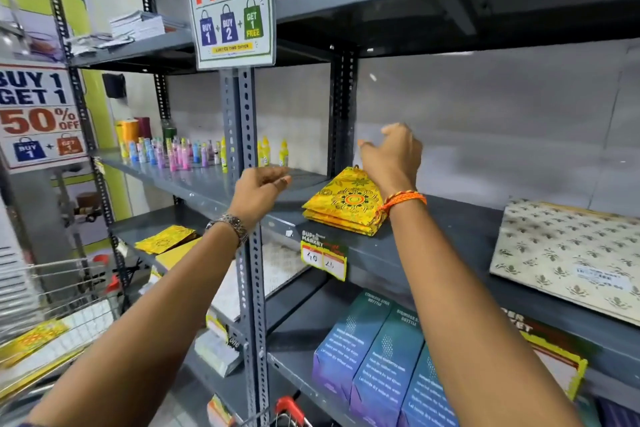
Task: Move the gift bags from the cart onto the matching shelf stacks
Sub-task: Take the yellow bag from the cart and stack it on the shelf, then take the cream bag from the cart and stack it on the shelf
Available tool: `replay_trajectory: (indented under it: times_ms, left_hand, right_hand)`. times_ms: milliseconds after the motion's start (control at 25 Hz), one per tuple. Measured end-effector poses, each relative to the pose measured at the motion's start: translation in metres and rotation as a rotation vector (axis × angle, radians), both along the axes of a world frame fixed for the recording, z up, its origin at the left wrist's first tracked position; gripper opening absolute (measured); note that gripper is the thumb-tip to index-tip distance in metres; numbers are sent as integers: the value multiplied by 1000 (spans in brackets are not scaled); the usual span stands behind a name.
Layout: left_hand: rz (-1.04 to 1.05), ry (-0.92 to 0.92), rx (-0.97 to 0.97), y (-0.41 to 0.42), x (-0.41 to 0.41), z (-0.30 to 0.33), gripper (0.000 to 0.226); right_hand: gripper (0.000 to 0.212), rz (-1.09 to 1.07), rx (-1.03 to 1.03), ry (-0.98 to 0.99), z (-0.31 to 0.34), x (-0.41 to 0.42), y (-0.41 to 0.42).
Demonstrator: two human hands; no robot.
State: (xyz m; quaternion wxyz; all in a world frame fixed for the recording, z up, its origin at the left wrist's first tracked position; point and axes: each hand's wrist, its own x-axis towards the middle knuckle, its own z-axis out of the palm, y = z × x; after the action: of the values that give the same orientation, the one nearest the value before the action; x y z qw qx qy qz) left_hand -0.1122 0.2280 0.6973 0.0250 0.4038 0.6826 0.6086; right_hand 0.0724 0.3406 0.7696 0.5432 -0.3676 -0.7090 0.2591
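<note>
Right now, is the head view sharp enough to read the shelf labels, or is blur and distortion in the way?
Head view: wide-angle bend on the shelf uprights; price tag digits smeared; right hand motion-blurred; yellow gift bag stack fairly sharp; cart soft at the edge.

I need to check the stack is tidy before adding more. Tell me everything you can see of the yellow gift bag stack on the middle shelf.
The yellow gift bag stack is a few flat, folded bags of glossy yellow paper printed with an orange-and-black round motif. They lie roughly aligned near the front edge of the grey shelf, beside the upright post. The right hand hovers over its rear edge, hiding that part; contact is unclear.
</note>
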Motion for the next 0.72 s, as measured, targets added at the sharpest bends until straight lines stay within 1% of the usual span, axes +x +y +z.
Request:
replay_trajectory:
  times_ms: [80,160,200,280,360,480,600,640,720]
  left_hand:
    - [-12,-109,106,-33,2,-22,24]
    - [-26,-214,155,-59,10,-48,21]
    - [18,-277,152,-83,9,-79,21]
    - [65,-357,177,-110,15,-124,19]
    - [183,-504,143,-145,15,-192,19]
    - [340,-809,16,-191,20,-305,18]
    - [495,-1181,-42,-240,31,-432,19]
    - [580,-1319,-74,-256,40,-474,20]
    - [714,-1554,-113,-288,66,-576,26]
  right_hand:
    - [35,91,58,47,-11,-12,-27]
    - [29,193,106,92,-30,-20,-50]
    - [26,274,123,79,-57,-32,-67]
    - [23,385,222,60,-93,-36,-87]
    - [22,538,216,-19,-153,-52,-108]
    - [22,741,100,-297,-263,-72,-125]
    - [22,903,-21,-693,-387,-86,-131]
    - [21,938,-59,-831,-431,-88,-134]
    - [16,996,-139,-1064,-519,-90,-136]
